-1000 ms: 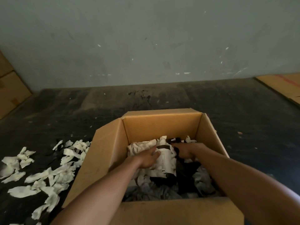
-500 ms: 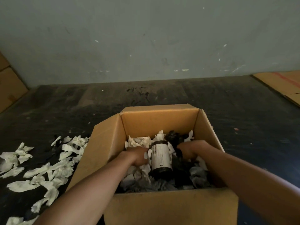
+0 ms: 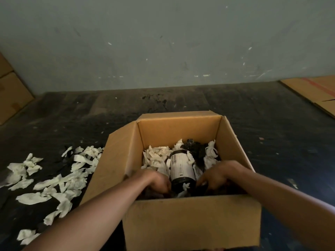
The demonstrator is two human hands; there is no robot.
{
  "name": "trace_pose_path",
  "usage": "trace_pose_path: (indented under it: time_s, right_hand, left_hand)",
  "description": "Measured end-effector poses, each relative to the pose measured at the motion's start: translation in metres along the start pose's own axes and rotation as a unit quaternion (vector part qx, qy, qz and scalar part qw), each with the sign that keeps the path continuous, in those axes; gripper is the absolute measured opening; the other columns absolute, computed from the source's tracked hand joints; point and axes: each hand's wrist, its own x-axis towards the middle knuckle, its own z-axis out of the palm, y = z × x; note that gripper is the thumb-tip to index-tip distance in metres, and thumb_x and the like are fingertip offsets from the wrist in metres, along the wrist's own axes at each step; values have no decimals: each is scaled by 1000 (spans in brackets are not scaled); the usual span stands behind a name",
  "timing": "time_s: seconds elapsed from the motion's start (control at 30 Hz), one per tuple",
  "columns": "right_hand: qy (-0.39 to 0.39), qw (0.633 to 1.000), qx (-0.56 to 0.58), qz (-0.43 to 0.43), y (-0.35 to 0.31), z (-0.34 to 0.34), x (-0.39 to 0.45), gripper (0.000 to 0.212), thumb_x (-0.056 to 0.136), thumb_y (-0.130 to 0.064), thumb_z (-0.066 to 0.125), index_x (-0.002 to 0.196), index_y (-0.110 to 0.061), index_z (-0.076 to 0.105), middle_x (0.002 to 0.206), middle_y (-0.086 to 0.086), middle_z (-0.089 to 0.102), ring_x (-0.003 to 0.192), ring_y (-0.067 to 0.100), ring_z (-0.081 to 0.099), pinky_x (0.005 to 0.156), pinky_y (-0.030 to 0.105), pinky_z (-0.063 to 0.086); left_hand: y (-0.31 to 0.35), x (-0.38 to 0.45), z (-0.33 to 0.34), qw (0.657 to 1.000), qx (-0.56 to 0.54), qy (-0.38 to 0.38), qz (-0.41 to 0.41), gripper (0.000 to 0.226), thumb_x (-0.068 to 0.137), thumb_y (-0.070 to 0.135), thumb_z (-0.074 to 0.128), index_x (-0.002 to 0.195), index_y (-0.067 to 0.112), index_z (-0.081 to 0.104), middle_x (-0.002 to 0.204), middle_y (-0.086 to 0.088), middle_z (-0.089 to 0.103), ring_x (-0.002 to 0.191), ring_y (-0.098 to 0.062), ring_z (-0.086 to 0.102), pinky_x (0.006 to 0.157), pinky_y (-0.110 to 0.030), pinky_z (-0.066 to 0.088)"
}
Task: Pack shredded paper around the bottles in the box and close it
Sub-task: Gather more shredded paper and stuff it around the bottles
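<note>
Head view looks down into the open brown cardboard box [image 3: 192, 225] standing on the dark floor [image 3: 272, 142], its flaps up. Inside, a dark bottle with a white printed label [image 3: 181, 170] lies among the packing, its length running away from me, roughly in the middle of the box. White shredded paper [image 3: 156, 157] is bunched against the bottle's left side and at the far right corner, and a few scraps lie on the bottle itself. Some dark crumpled packing [image 3: 194, 148] sits just beyond the bottle, near the far wall.

My left hand [image 3: 156, 180] is down in the box just left of the bottle's near end, fingers curled downward into the filling. My right hand [image 3: 220, 175] is just right of the bottle, fingers likewise bent down into the dark stuff at the near side. The fingertips of both are buried and the near wall hides the rest, so I cannot tell whether either is clenched on paper or simply pressing.

Outside, to the left of the box, loose white paper strips [image 3: 54, 183] are scattered over the floor. A flattened cardboard sheet [image 3: 315, 91] lies at the far right by the grey-green wall [image 3: 163, 42], and stacked cardboard cartons [image 3: 10, 95] stand at the far left.
</note>
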Motion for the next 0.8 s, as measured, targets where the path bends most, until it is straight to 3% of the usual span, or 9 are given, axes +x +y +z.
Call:
trace_pose_path:
  time_s: [0.1, 0.17, 0.23, 0.37, 0.47, 0.57, 0.63, 0.73, 0.8]
  right_hand:
    - [47, 998, 34, -6, 6, -17, -23, 52, 93, -34, 63, 142, -40, 46, 155, -3, 35, 133, 25, 45, 101, 42, 48]
    - [89, 995, 33, 1, 12, -20, -32, 48, 91, -35, 66, 137, -38, 51, 147, -4, 43, 124, 21, 51, 99, 39, 48]
    - [72, 997, 27, 8, 11, -12, -32, 44, 91, -34, 64, 133, -38, 53, 142, -4, 49, 118, 21, 54, 99, 42, 49]
    - [12, 999, -25, 41, -5, 18, -17, 41, 101, -33, 47, 142, -26, 50, 145, 4, 51, 130, 25, 49, 105, 41, 40]
    - [38, 997, -9, 74, -12, 21, -13, 44, 101, -38, 46, 142, -23, 51, 146, 5, 50, 133, 26, 46, 106, 42, 36]
    - [-6, 998, 4, 60, -13, 10, -14, 41, 99, -35, 50, 138, -25, 54, 141, 6, 55, 126, 27, 53, 106, 45, 43]
    - [9, 995, 70, 64, -15, -1, -21, 33, 98, -27, 51, 129, -22, 60, 127, 9, 63, 104, 25, 65, 92, 41, 55]
    - [132, 981, 133, 46, -23, -22, -29, 28, 100, -23, 50, 125, -20, 60, 115, 4, 66, 89, 19, 68, 75, 33, 58]
    - [236, 961, 137, 28, -32, -32, -31, 25, 100, -30, 49, 122, -25, 60, 122, 1, 63, 100, 17, 64, 87, 35, 54]
  left_hand:
    - [-5, -10, -7, 1000, -1, 26, -17, 38, 96, 43, 57, 126, 21, 63, 128, -5, 61, 114, -26, 59, 95, -41, 51]
    - [-7, -19, -10, 997, 11, 68, -24, 41, 94, 48, 58, 124, 20, 63, 122, -3, 61, 104, -21, 59, 84, -35, 51]
    - [-7, -21, -7, 995, 2, 95, -3, 45, 95, 51, 54, 126, 19, 60, 121, -3, 60, 100, -18, 55, 78, -32, 46]
    - [-4, -10, 14, 996, -83, -25, 16, 51, 102, 43, 43, 148, 23, 43, 152, -3, 43, 135, -24, 44, 108, -41, 39]
    - [-2, -7, 19, 994, -86, -61, -9, 54, 102, 42, 43, 152, 24, 36, 154, -2, 40, 137, -25, 42, 108, -40, 40]
    - [-2, -17, 14, 996, -83, -16, 41, 46, 103, 37, 45, 145, 19, 48, 145, -5, 51, 128, -25, 52, 103, -39, 44]
    - [-7, -28, 8, 993, -87, 40, 63, 41, 104, 33, 44, 140, 18, 55, 139, -6, 57, 121, -23, 56, 98, -37, 47]
    - [-20, -51, -4, 976, -150, 132, 82, 37, 104, 29, 43, 137, 16, 57, 127, -5, 66, 111, -19, 62, 97, -38, 51]
    - [-32, -71, -10, 942, -229, 222, 106, 36, 103, 28, 45, 135, 18, 59, 123, -2, 69, 112, -21, 65, 100, -43, 51]
